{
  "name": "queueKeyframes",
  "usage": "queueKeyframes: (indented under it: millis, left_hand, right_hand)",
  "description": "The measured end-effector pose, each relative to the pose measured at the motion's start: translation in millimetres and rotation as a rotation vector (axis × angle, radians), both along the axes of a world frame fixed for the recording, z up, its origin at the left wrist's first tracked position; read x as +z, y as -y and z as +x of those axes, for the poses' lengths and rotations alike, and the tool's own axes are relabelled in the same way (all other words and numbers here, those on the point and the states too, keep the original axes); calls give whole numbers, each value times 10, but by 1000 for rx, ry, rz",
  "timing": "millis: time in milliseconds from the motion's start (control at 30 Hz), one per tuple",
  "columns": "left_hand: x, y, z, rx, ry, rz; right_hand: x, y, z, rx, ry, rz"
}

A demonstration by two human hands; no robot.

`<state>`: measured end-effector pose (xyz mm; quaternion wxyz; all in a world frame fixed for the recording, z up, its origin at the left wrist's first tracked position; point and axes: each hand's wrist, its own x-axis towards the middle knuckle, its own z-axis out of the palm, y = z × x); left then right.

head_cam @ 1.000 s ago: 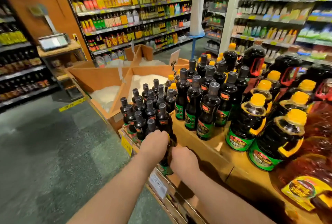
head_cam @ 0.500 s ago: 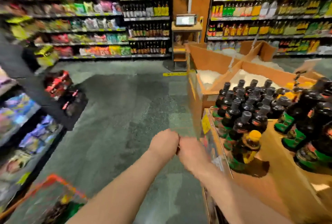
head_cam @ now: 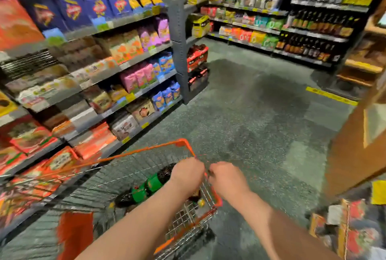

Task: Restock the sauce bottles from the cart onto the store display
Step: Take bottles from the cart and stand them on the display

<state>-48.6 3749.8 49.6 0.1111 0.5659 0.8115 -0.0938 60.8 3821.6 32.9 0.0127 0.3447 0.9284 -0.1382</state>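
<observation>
- Since the earlier frame the view has turned from the display to the orange-rimmed wire cart (head_cam: 183, 145).
- Left hand (head_cam: 188, 173) and right hand (head_cam: 226, 178) hover above it, fingers curled, holding nothing visible.
- Dark green-labelled sauce bottles (head_cam: 150, 184) lie inside; next, grasp one.

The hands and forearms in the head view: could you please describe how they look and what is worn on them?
Both arms are bare up to the frame's lower edge, with no sleeve in sight. The left hand and right hand wear no gloves. No watch, bracelet or ring shows on either, though motion blur could hide something small.
</observation>
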Motion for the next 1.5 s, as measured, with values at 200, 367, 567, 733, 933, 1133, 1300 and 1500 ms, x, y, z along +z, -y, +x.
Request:
queueKeyframes:
  millis: [200, 367, 567, 733, 933, 1133, 1300, 1500]
  left_hand:
    - [-301, 830, -788, 227, 4, -69]
    - [-674, 1162, -984, 329, 65, -151]
    - [-1194, 1296, -1032, 464, 195, -211]
    - [-1663, 1455, -1114, 598, 274, -279]
    - [-2007, 1889, -1271, 744, 270, -295]
    - [-2174, 2572, -1474, 1019, 251, -358]
    - [-2448, 2967, -1504, 1190, 352, -511]
    - [-2818, 3047, -1395, 1181, 411, -603]
  right_hand:
    - [-356, 429, -875, 191, 46, -40]
    - [-702, 644, -1278, 391, 234, -73]
    - [-1163, 749, -1671, 641, 419, -117]
    - [-1598, 915, -1936, 794, 454, -144]
    - [-2149, 1302, -2168, 912, 485, -265]
    - [-2494, 1859, -2330, 1099, 431, -298]
    - [-2676, 2186, -2378, 1235, 453, -288]
    - [-2737, 2262, -2247, 1277, 497, -281]
